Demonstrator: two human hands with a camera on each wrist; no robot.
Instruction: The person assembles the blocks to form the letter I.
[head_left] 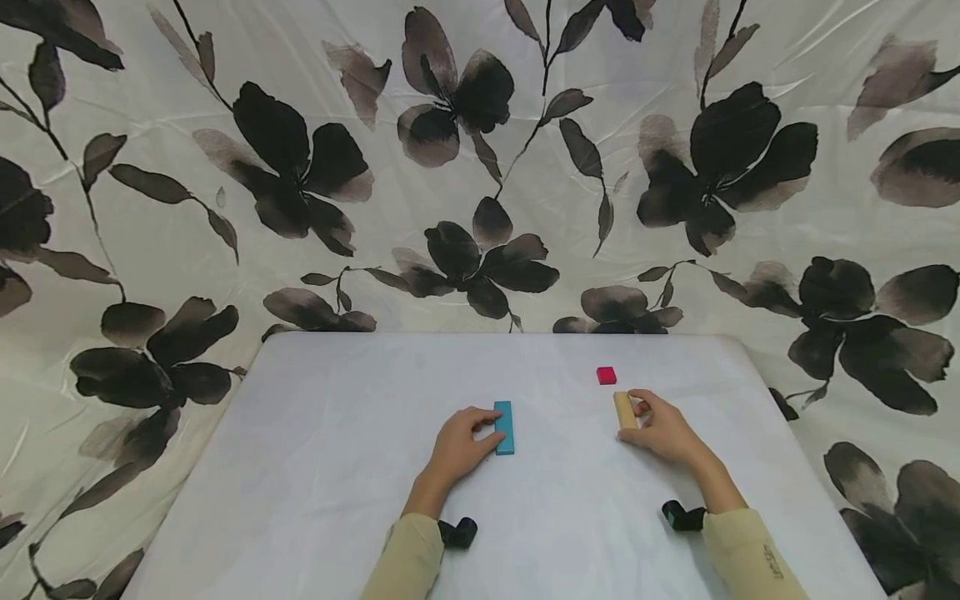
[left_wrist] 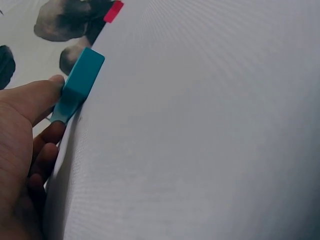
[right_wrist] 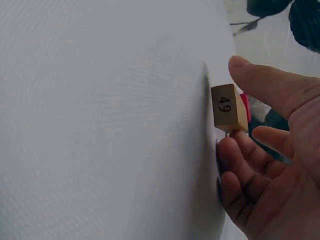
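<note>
My left hand [head_left: 460, 444] holds a long blue block [head_left: 505, 428] on the white table, its thumb and a finger at the block's left side. In the left wrist view, the thumb lies along the blue block [left_wrist: 82, 82] and a fingertip meets its lower end. My right hand [head_left: 663, 429] is around a short wooden block [head_left: 624, 411]. In the right wrist view, this wooden block [right_wrist: 227, 107] shows "49" on its end face; fingertips are close below it and the thumb stands slightly apart above. Just beyond it lies a small red block [head_left: 607, 376].
The white tabletop [head_left: 360, 517] reaches to a straight far edge, with a floral cloth [head_left: 465, 167] hanging behind. Black devices are strapped at the left wrist [head_left: 458, 533] and the right wrist [head_left: 682, 517].
</note>
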